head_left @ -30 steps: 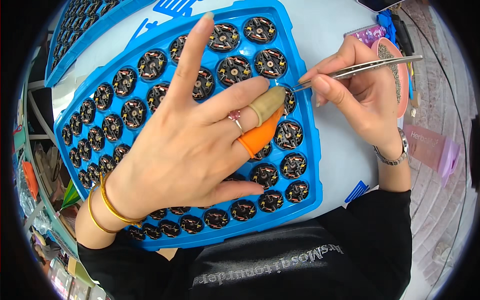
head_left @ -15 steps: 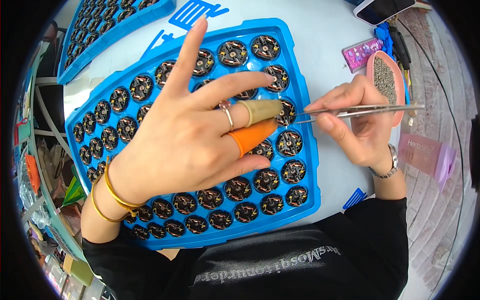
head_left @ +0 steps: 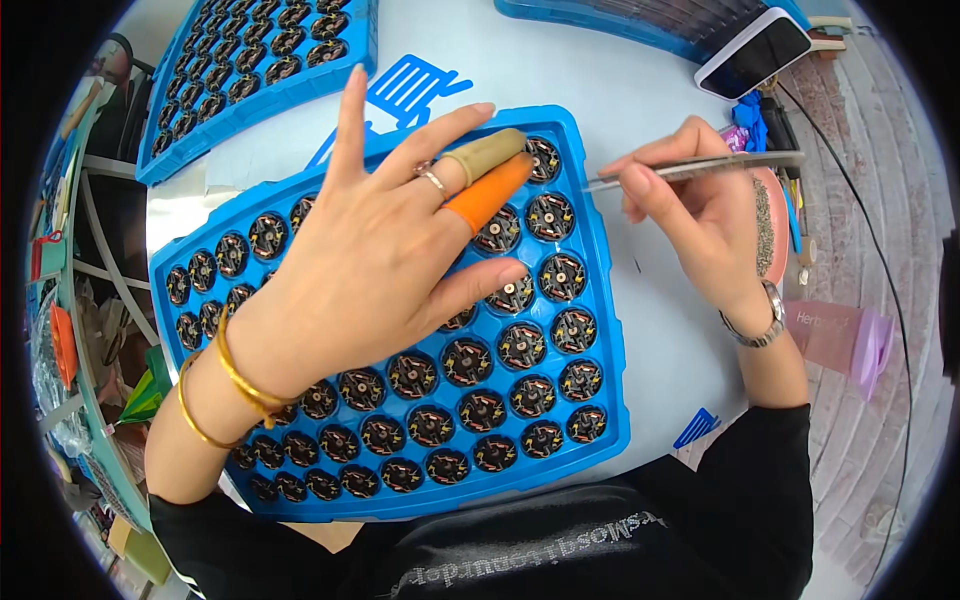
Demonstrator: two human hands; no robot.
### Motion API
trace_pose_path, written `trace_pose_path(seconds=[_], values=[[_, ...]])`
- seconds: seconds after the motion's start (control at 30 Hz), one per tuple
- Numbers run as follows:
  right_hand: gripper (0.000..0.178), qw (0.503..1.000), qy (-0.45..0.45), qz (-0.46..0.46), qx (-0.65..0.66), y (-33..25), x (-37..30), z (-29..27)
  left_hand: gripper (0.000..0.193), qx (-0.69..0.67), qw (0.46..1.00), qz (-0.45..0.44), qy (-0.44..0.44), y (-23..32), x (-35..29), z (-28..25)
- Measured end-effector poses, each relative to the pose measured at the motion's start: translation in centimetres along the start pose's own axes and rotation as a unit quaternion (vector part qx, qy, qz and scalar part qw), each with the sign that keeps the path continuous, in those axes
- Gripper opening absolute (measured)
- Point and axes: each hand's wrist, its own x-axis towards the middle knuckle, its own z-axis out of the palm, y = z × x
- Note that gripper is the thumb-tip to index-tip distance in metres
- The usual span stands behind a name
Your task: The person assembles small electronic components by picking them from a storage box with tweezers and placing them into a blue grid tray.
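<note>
A blue plastic tray (head_left: pixel 612 395) holds rows of round black parts with small red, yellow and metal pieces, such as the round black part (head_left: pixel 550 217). Over its upper half my left hand (head_left: pixel 375 235) lies spread, fingers extended. A tan finger cot (head_left: pixel 485 157) and an orange finger cot (head_left: pixel 490 195) cover two fingers, their tips at the round part (head_left: pixel 543 160) in the far right corner. Metal tweezers (head_left: pixel 700 168) are pinched in my right hand (head_left: pixel 700 215). Their tips reach the tray's right rim; whether they carry anything is too small to tell.
Behind stands another blue tray of round parts (head_left: pixel 250 85), with a blue slotted plastic piece (head_left: pixel 415 88) beside it. A phone (head_left: pixel 755 50) lies far right. Past my right hand sits a pink dish of small grey pieces (head_left: pixel 766 225), then a purple bottle (head_left: pixel 835 335).
My left hand has moved from a part farther down the right column to the far corner part. My right hand has shifted up and left with the tweezers. The view has also shifted.
</note>
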Motion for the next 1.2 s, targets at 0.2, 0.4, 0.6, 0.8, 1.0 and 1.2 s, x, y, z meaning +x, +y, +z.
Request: trace_pose_path(seconds=[0.2,0.4,0.6,0.8,1.0,1.2], values=[[0.019,0.998,0.045,-0.036,-0.038,1.6,1.6,1.4,0.055,-0.013,1.0,0.021,0.0,-1.0,0.7,1.2],[0.019,0.994,0.049,-0.063,-0.077,1.9,2.0,1.3,0.053,0.016,0.999,0.036,0.015,-1.2,0.8,1.0],[0.015,0.995,0.04,-0.081,-0.036,2.0,1.9,1.9,0.054,0.023,0.999,0.037,0.0,-0.7,1.2,0.2],[0.015,0.998,0.029,-0.051,0.017,2.4,1.7,1.9,0.054,0.03,0.999,0.043,0.004,-0.4,1.4,0.2],[0.016,0.998,0.017,-0.058,0.012,2.7,1.8,1.7,0.055,0.079,0.995,0.061,0.025,-0.5,1.3,0.9],[0.016,0.997,-0.027,-0.059,-0.039,2.4,1.8,1.2,0.055,0.079,0.995,0.059,0.019,-0.3,1.4,0.6]])
